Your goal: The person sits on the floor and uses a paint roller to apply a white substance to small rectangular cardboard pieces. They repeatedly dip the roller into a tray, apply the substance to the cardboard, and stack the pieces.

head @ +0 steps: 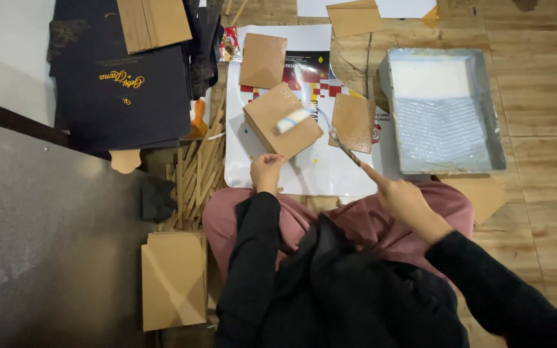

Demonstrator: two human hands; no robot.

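Note:
My right hand (402,196) grips the handle of a small paint roller (293,120), whose white sleeve rests on a stack of brown square boards (283,121) in the middle of a white printed sheet (304,174). Closed at the near corner of that stack, my left hand (265,171) touches its edge. Two more brown boards (263,60) (353,122) lie flat on the sheet, one behind the stack and one to its right.
A silver paint tray (443,106) with white glue or paint sits to the right. Dark folders (120,77) lie at the upper left, thin wooden strips (195,174) beside the sheet, a pile of brown boards (174,280) at the lower left, another board (485,196) by my right knee.

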